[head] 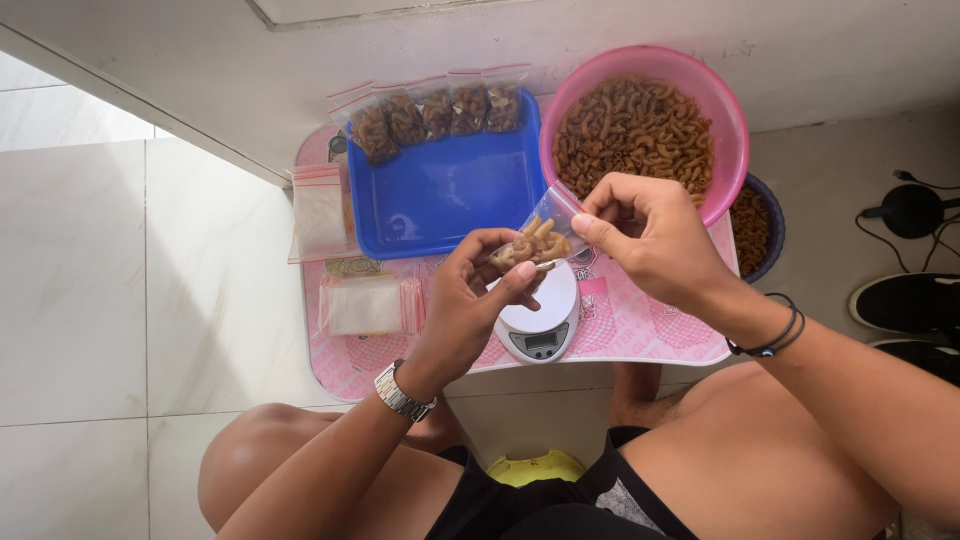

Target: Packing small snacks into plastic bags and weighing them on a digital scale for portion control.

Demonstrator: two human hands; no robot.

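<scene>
Both my hands hold one small clear zip bag (pixel 540 232) partly filled with brown curled snack pieces, just above a small white kitchen scale (pixel 540 322). My left hand (pixel 470 300), with a metal watch on the wrist, grips the bag's lower part. My right hand (pixel 650 235), with dark bands on the wrist, pinches the bag's top edge. Behind them a pink bowl (pixel 725 120) is full of the same snack. A blue tray (pixel 440 195) holds several filled bags (pixel 435 112) lined along its far edge.
A low pink patterned table (pixel 640 330) carries everything. Empty zip bags (pixel 365 305) lie at its left, one more bag (pixel 318 210) beside the tray. A darker bowl of snack (pixel 755 228) sits at the right. Black shoes (pixel 905 300) and a cable lie on the floor.
</scene>
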